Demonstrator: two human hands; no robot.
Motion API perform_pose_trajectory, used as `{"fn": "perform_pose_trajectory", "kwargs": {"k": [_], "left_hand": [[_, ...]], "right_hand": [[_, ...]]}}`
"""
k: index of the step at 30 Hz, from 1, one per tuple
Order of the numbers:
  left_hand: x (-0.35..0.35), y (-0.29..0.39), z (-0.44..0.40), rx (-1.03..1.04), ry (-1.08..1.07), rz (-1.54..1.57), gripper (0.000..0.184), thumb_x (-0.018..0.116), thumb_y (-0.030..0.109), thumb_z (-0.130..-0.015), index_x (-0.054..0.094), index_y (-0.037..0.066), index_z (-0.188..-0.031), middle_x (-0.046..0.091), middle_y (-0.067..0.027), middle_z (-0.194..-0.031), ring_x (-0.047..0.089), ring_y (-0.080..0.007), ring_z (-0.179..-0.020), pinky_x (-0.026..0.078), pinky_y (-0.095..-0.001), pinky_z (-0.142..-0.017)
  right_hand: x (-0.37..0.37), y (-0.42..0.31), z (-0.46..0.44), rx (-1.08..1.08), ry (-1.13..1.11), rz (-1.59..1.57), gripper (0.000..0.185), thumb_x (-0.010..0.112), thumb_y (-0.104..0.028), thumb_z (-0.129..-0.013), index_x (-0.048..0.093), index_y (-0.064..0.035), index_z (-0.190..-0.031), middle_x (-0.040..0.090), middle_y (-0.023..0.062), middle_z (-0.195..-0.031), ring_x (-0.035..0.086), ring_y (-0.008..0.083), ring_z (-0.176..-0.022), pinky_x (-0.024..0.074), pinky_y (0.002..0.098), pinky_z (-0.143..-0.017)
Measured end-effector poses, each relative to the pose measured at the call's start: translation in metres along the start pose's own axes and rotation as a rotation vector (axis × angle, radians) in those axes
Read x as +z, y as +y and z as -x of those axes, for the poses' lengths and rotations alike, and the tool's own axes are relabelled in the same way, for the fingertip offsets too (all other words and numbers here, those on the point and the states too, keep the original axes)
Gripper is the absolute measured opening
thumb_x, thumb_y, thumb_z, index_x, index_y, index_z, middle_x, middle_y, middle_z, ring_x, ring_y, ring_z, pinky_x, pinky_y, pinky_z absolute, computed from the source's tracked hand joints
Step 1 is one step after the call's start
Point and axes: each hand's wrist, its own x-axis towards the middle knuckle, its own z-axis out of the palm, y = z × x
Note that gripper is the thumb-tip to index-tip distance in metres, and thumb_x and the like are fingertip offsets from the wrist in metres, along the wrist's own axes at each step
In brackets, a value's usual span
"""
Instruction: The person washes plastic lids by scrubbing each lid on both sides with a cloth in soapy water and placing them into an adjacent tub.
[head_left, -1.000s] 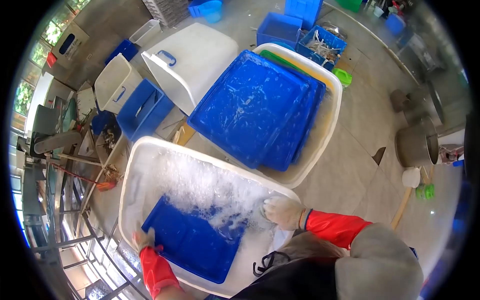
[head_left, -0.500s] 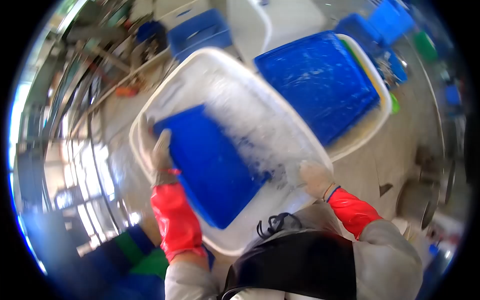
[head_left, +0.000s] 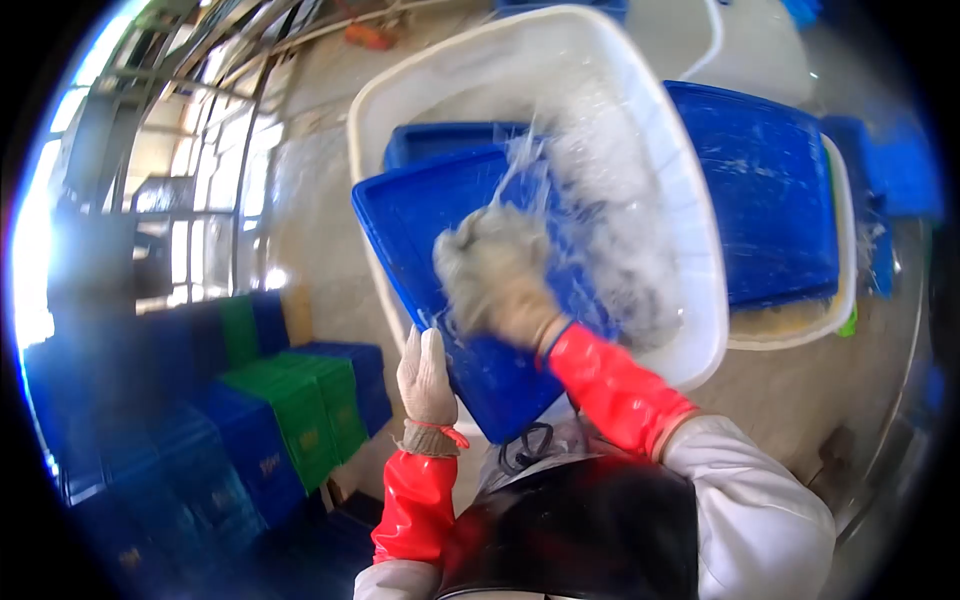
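A flat, rimmed blue plastic panel (head_left: 420, 230) leans tilted across the white tub (head_left: 700, 230). My left hand (head_left: 428, 380), in a pale knit glove, grips the panel's near-left edge with straight fingers; its thumb is hard to make out. My right hand (head_left: 522, 308), gloved and blurred by motion, is closed on a wet grey rag (head_left: 485, 245) against the panel's face. Water streaks fly off above the rag. Behind the panel, another blue plastic piece (head_left: 420, 143) sits in the tub. Foamy water (head_left: 610, 150) fills the tub's far and right side.
To the right, a second pale tub (head_left: 845, 250) bears a wet blue panel (head_left: 755, 190). Blue crates (head_left: 235, 440) and green crates (head_left: 305, 400) are stacked at left. Metal framework (head_left: 190, 215) stands beyond them on the wet floor (head_left: 310, 200).
The panel has been raised from the foamy water and tilted. My right hand has moved from the tub's right side onto it, with a rag now showing. The view has shifted left.
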Motion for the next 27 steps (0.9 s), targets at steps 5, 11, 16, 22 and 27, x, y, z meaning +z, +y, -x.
{"fn": "perform_pose_trajectory", "kwargs": {"k": [5,11,16,22,27], "left_hand": [[-0.030,-0.006,0.015,0.026,0.078,0.164,0.040,0.060,0.019,-0.103,0.061,-0.003,-0.136,0.068,-0.0009,-0.107,0.058,-0.0090,-0.088,0.048,-0.0243,-0.078],[-0.009,-0.020,-0.029,0.121,0.158,0.096,0.038,0.059,0.020,-0.104,0.063,-0.005,-0.132,0.070,-0.0068,-0.112,0.062,-0.0129,-0.098,0.051,-0.0298,-0.087],[-0.008,-0.052,-0.002,0.152,0.150,0.407,0.040,0.051,0.020,-0.108,0.060,-0.007,-0.135,0.069,-0.0172,-0.126,0.062,-0.0212,-0.120,0.047,-0.0329,-0.102],[-0.010,-0.053,0.018,0.106,0.193,-0.026,0.046,0.058,0.024,-0.104,0.057,-0.007,-0.138,0.068,-0.0229,-0.125,0.064,-0.0306,-0.118,0.047,-0.0366,-0.104],[0.001,-0.054,0.013,0.115,0.150,0.000,0.047,0.060,0.026,-0.103,0.058,-0.006,-0.137,0.068,-0.0230,-0.126,0.065,-0.0310,-0.119,0.047,-0.0375,-0.104]], "right_hand": [[-0.001,0.095,0.076,0.707,-0.138,-0.243,0.054,0.057,-0.024,-0.095,0.050,0.0015,-0.142,0.053,0.0259,-0.140,0.051,0.0411,-0.128,0.0441,0.0459,-0.108],[0.013,-0.019,0.125,0.275,-0.284,-0.302,0.072,0.058,-0.039,-0.097,0.040,0.0066,-0.149,0.038,0.0311,-0.156,0.025,0.0502,-0.149,0.0132,0.0543,-0.126],[0.020,-0.068,0.012,-0.219,-0.131,-0.281,0.071,0.065,-0.031,-0.091,0.045,0.0010,-0.151,0.042,0.0270,-0.155,0.036,0.0417,-0.147,0.0243,0.0471,-0.125],[0.060,-0.017,-0.129,-0.135,0.089,-0.040,0.064,0.065,-0.026,-0.092,0.048,0.0020,-0.147,0.049,0.0233,-0.151,0.043,0.0367,-0.143,0.0305,0.0412,-0.123],[0.034,0.005,-0.108,0.323,0.092,-0.123,0.054,0.063,-0.025,-0.094,0.054,-0.0057,-0.144,0.062,0.0233,-0.135,0.059,0.0393,-0.126,0.0453,0.0422,-0.108]]}}
